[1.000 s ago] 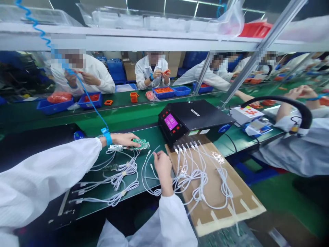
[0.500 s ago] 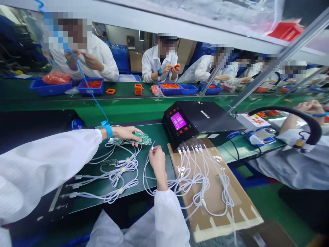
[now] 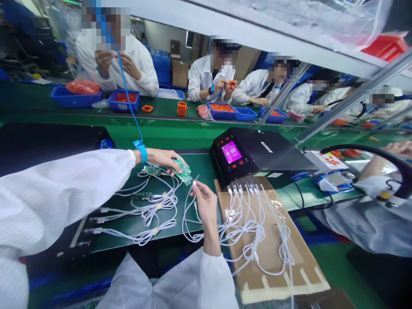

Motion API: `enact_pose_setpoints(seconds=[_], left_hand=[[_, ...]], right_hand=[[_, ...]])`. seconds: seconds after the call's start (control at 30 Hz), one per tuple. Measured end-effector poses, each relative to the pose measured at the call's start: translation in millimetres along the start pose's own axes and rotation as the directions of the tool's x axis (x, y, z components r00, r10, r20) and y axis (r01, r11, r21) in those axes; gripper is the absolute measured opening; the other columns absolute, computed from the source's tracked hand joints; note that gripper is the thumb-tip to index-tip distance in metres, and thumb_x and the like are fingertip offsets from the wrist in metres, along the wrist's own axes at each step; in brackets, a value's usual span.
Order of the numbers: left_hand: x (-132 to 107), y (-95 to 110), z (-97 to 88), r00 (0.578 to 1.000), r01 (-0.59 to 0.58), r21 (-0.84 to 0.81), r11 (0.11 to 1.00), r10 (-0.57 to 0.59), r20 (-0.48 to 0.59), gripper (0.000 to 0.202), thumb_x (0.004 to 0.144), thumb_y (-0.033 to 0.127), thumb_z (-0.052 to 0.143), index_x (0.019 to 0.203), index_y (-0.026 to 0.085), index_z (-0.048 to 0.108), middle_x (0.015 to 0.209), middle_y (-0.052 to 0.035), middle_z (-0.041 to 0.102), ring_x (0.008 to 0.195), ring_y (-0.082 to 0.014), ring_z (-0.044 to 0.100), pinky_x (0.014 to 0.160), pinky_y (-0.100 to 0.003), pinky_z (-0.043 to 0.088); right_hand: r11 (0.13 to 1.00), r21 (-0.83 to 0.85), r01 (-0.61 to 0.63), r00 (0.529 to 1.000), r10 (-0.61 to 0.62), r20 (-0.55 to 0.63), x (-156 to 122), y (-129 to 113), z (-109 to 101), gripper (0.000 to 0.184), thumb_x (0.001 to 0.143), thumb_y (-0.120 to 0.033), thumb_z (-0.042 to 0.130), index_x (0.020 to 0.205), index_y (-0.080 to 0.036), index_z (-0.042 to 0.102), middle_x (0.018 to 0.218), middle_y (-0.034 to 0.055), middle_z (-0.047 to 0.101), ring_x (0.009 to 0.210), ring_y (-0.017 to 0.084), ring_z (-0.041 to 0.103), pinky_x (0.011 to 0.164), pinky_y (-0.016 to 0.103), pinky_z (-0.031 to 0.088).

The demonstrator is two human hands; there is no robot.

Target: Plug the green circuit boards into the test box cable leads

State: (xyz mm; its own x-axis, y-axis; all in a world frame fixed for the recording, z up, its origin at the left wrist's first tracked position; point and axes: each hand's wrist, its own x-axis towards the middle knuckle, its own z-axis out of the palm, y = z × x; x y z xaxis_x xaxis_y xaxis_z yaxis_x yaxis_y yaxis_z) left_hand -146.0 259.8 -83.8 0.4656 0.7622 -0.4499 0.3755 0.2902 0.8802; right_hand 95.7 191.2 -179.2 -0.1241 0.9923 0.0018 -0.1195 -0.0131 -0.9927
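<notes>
Green bench surface (image 3: 201, 163) lies beneath both hands, and on a second bench (image 3: 161, 116) well beyond them stands a row of blue containers. Ahead of the left hand (image 3: 162, 159) and off to its left, a blue bin (image 3: 59, 101) holds a reddish bag (image 3: 83, 86); nearer straight ahead, a blue tray (image 3: 122, 107) contains orange-red pieces. Beyond the right hand (image 3: 206, 199), a wider blue tray (image 3: 222, 116) is filled with orange pieces, a smaller blue tray (image 3: 246, 115) adjoins its right side, and farther right another blue tray (image 3: 275, 119), partly behind a metal post, has orange pieces too. High to the right of both hands sits a red bin (image 3: 386, 47) whose contents are hidden. Stretched out from the left, the left arm runs nearly level, palm down, fingers closed around a green circuit board (image 3: 183, 172) that slants down toward the right hand. Rising from below, the right forearm is steep, with thumb and fingers pinched narrow on a white cable end (image 3: 194, 183) just beside the board's lower corner; whether the two touch cannot be told. White cables (image 3: 252, 223) lie coiled right of the right hand.
</notes>
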Motion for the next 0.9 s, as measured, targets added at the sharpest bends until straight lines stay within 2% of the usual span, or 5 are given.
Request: enact_pose_setpoints(seconds=[0.13, 0.3, 0.63, 0.9], left_hand=[[-2.3, 3.7, -1.7, 1.0, 0.017, -0.057, 0.998, -0.016, 0.012, 0.052, 0.061, 0.026, 0.093, 0.111, 0.02, 0.081, 0.079, -0.0041, 0.077, 0.057, -0.0136, 0.064, 0.052, -0.022, 0.046], [-3.0, 2.9, -7.1, 0.997, 0.044, -0.063, 0.997, -0.041, 0.058, 0.05, 0.061, 0.027, 0.092, 0.11, 0.022, 0.083, 0.079, -0.0038, 0.077, 0.058, -0.0132, 0.063, 0.051, -0.021, 0.045], [-4.3, 1.2, -12.8, 0.993, 0.045, -0.008, 0.999, -0.043, 0.114, 0.044, 0.067, 0.033, 0.091, 0.108, 0.022, 0.083, 0.086, -0.006, 0.078, 0.057, -0.0114, 0.06, 0.049, -0.019, 0.044], [-3.4, 1.8, -12.5, 0.991, 0.048, 0.007, 0.999, -0.048, 0.127, 0.046, 0.065, 0.033, 0.092, 0.108, 0.02, 0.083, 0.079, -0.0045, 0.075, 0.056, -0.0112, 0.058, 0.047, -0.019, 0.041]], right_hand=[[1.0, 0.006, -0.026, 1.0, 0.026, 0.003, -6.1, -3.3, -0.4, 0.045, 0.078, -0.051, 0.082, 0.106, -0.015, 0.081, 0.086, 0.0064, 0.076, 0.07, 0.015, 0.064, 0.069, 0.03, 0.053], [0.996, 0.039, -0.078, 0.995, 0.076, 0.061, -11.6, -6.2, 2.9, 0.045, 0.074, -0.049, 0.085, 0.104, -0.016, 0.083, 0.091, 0.0075, 0.078, 0.07, 0.014, 0.063, 0.072, 0.031, 0.055], [0.997, 0.022, -0.075, 0.995, 0.073, 0.075, -18.1, -7.3, 7.1, 0.043, 0.078, -0.048, 0.083, 0.107, -0.017, 0.082, 0.097, 0.0084, 0.079, 0.074, 0.015, 0.065, 0.075, 0.033, 0.057], [0.997, 0.022, -0.072, 0.996, 0.071, 0.049, -19.1, -3.7, 4.9, 0.045, 0.078, -0.05, 0.082, 0.108, -0.017, 0.082, 0.101, 0.0095, 0.079, 0.076, 0.016, 0.067, 0.076, 0.034, 0.059]])
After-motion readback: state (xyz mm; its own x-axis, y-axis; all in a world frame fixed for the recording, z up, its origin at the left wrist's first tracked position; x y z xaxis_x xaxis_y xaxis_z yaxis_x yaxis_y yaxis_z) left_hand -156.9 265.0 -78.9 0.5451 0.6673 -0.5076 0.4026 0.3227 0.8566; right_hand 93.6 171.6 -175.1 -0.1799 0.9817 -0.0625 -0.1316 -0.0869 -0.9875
